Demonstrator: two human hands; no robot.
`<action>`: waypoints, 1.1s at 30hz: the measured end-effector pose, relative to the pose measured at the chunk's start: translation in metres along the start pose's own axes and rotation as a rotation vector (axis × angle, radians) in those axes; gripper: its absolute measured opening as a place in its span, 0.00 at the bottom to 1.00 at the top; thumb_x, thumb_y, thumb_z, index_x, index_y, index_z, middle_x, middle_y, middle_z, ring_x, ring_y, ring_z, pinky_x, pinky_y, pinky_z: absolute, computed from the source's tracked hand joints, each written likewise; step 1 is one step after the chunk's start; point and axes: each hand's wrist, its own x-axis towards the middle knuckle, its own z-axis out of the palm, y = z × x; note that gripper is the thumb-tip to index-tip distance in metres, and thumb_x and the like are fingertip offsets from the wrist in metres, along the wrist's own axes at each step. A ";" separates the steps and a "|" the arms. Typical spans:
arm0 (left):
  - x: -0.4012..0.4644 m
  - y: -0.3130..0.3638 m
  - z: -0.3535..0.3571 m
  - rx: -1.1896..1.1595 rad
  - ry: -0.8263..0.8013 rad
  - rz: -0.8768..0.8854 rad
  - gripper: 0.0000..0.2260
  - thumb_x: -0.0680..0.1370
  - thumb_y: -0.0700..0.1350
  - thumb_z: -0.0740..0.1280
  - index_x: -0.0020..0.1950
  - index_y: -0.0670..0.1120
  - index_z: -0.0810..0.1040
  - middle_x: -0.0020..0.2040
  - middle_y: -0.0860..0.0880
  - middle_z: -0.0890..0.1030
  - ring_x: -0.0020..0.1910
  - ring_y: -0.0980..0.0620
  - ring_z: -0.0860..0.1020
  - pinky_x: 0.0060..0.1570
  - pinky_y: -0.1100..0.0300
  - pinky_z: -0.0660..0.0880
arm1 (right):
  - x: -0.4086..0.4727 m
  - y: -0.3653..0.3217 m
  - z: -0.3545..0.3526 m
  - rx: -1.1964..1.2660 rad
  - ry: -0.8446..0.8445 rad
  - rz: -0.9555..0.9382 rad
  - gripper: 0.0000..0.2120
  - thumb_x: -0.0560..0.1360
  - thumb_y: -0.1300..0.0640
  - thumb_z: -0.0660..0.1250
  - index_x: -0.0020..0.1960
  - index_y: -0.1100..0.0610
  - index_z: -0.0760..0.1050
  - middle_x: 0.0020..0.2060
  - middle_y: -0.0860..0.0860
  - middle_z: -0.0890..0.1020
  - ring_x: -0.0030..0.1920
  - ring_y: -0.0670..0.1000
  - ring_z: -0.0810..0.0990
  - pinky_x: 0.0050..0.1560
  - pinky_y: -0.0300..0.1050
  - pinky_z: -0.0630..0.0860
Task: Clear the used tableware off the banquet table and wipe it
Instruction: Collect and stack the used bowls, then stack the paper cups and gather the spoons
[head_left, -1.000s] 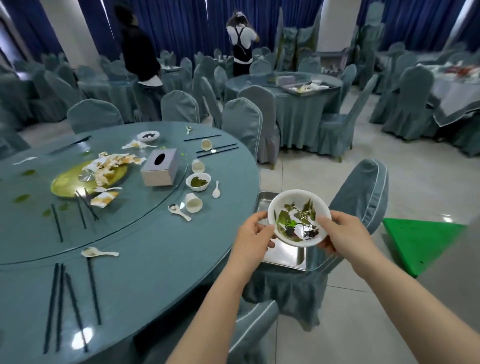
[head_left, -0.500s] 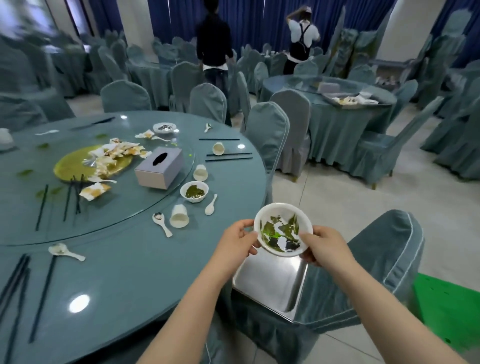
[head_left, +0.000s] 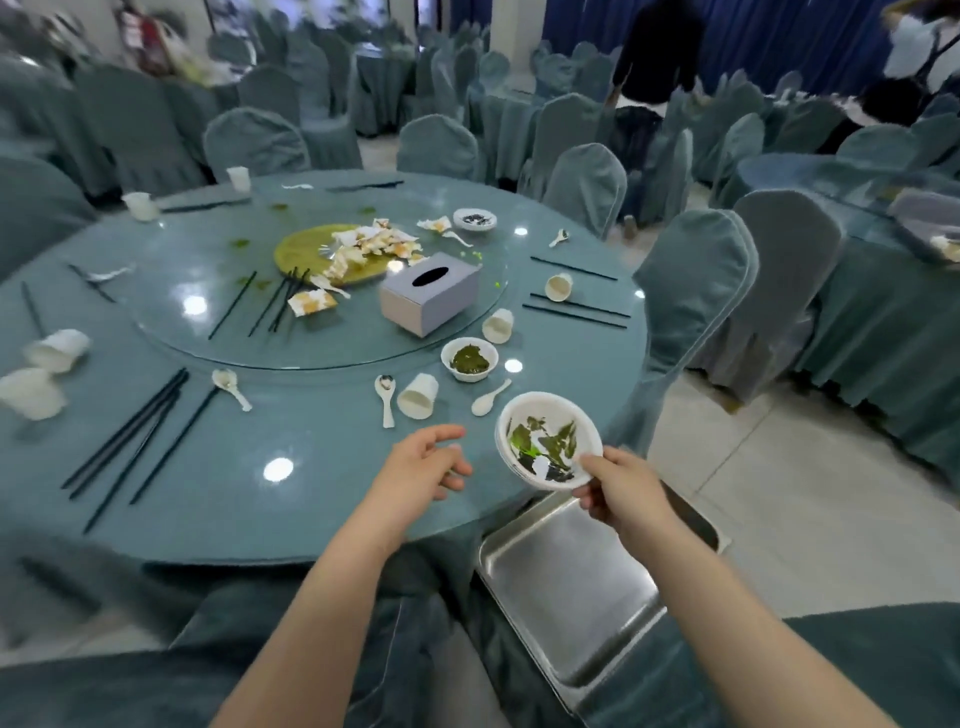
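My right hand (head_left: 626, 493) pinches the near rim of a white bowl (head_left: 546, 439) with green leaf scraps, held over the table's near right edge. My left hand (head_left: 423, 465) hovers just left of the bowl with fingers loosely spread, holding nothing. On the round teal table (head_left: 291, 499) lie another white bowl with greens (head_left: 469, 359), tipped white cups (head_left: 418, 397), white spoons (head_left: 386, 399), black chopsticks (head_left: 130, 436) and a yellow plate with crumpled napkins (head_left: 311, 254). A steel tray (head_left: 566, 587) sits on a chair below my right hand.
A grey tissue box (head_left: 428, 293) stands on the glass turntable (head_left: 322, 332). Covered chairs (head_left: 691, 291) ring the table. More tipped cups (head_left: 54, 351) lie at the left edge. Two people (head_left: 657, 57) stand at the far tables.
My left hand has let go of the bowl and moved left; only my right hand holds it now. My view has swung left, toward the table.
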 end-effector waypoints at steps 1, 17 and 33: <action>-0.001 -0.003 -0.004 -0.016 0.034 -0.013 0.10 0.80 0.41 0.59 0.54 0.54 0.76 0.36 0.53 0.81 0.30 0.58 0.77 0.36 0.63 0.72 | 0.009 0.001 0.006 0.009 -0.018 0.012 0.06 0.76 0.61 0.62 0.46 0.59 0.77 0.23 0.51 0.76 0.23 0.47 0.71 0.25 0.39 0.68; 0.029 -0.032 -0.114 -0.135 0.316 -0.122 0.11 0.80 0.36 0.58 0.53 0.50 0.77 0.34 0.50 0.81 0.29 0.57 0.78 0.35 0.63 0.73 | 0.103 -0.009 0.112 -0.037 -0.079 -0.039 0.07 0.79 0.55 0.61 0.46 0.54 0.77 0.31 0.53 0.79 0.29 0.49 0.73 0.29 0.41 0.71; 0.160 -0.049 -0.127 -0.059 0.472 -0.302 0.11 0.78 0.34 0.61 0.55 0.47 0.77 0.39 0.47 0.81 0.34 0.54 0.78 0.37 0.64 0.72 | 0.299 -0.031 0.164 -0.188 -0.070 -0.038 0.14 0.79 0.56 0.62 0.63 0.56 0.68 0.37 0.55 0.79 0.28 0.50 0.75 0.26 0.39 0.72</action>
